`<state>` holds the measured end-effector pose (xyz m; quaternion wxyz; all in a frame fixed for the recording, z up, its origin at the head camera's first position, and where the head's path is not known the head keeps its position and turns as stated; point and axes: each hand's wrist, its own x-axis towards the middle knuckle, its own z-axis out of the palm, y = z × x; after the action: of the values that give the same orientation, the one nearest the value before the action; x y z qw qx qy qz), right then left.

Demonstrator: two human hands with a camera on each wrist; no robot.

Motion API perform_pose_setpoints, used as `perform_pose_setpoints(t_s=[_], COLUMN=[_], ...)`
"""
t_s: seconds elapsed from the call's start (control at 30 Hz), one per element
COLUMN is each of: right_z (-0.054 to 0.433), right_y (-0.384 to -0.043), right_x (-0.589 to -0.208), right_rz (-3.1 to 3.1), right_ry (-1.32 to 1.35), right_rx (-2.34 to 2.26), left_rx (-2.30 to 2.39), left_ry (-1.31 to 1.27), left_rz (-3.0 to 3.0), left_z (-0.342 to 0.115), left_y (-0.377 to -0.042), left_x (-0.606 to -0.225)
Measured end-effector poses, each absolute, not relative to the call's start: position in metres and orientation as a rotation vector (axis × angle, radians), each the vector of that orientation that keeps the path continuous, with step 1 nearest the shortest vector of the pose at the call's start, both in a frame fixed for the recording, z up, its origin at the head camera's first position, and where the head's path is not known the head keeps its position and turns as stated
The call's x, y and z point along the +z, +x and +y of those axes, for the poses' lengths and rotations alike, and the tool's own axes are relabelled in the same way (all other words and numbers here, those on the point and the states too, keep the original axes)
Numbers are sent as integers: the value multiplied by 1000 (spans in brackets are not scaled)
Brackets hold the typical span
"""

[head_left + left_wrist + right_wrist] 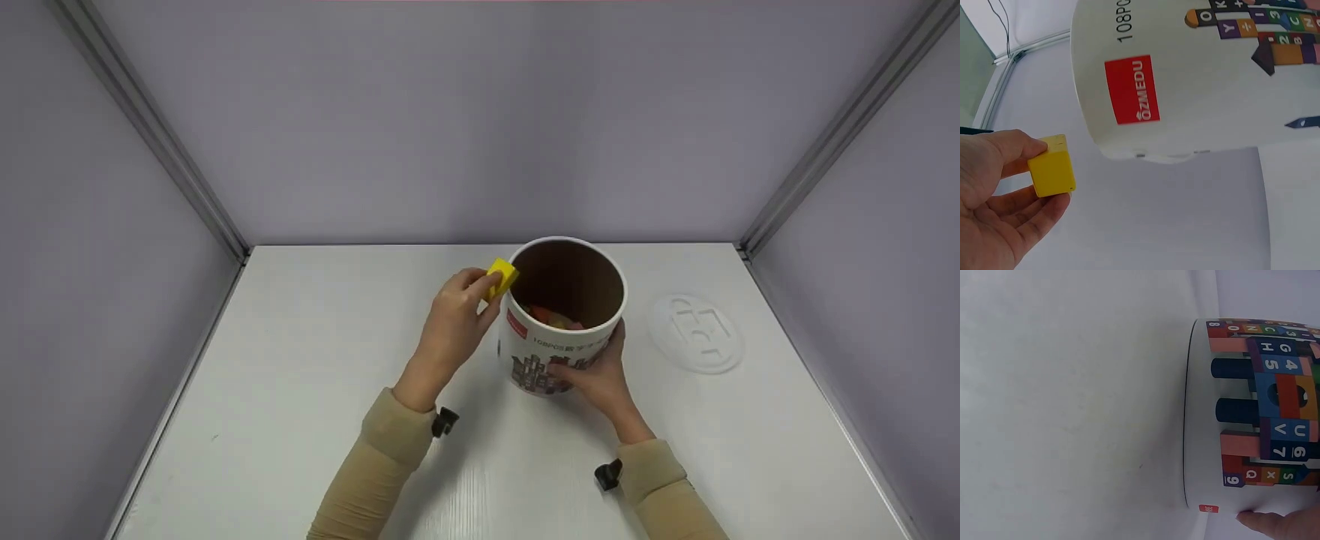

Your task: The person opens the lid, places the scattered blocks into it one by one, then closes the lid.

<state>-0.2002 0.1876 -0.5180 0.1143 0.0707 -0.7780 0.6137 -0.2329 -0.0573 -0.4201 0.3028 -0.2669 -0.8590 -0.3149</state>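
My left hand (451, 321) pinches a yellow toy block (502, 277) between thumb and fingertips, right by the left rim of a tall round bucket. In the left wrist view the yellow block (1053, 173) has flat faces and squared edges. The white bucket (516, 356) stands lidless on the table, printed with letter and number blocks and a red label. Red and yellowish pieces (553, 318) lie low inside it, partly hidden by the front wall. My right hand (604, 379) grips the bucket's lower right side, thumb across the front; its other fingers are mostly hidden.
A translucent round lid (696, 334) with raised shapes lies on the white table (300, 375), right of the bucket. Pale walls (375, 120) enclose the table at the back and both sides. Dark camera mounts (444, 421) sit at both wrists.
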Motion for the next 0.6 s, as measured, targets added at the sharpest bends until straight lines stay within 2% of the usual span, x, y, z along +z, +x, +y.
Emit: perform_pose_setpoints(t_s=[0.23, 0.47, 0.6], right_z=[187, 197, 199], right_y=[-200, -215, -216], right_x=[-518, -548, -550], right_rz=[-2277, -2287, -2302], right_ry=[207, 177, 161], right_rx=[1802, 1765, 1743], left_rx=[-787, -749, -733], left_ry=[-800, -825, -849], left_rz=[-2295, -2339, -2334], left_z=[-41, -31, -26], left_y=[-235, -238, -240], left_x=[-420, -419, -417])
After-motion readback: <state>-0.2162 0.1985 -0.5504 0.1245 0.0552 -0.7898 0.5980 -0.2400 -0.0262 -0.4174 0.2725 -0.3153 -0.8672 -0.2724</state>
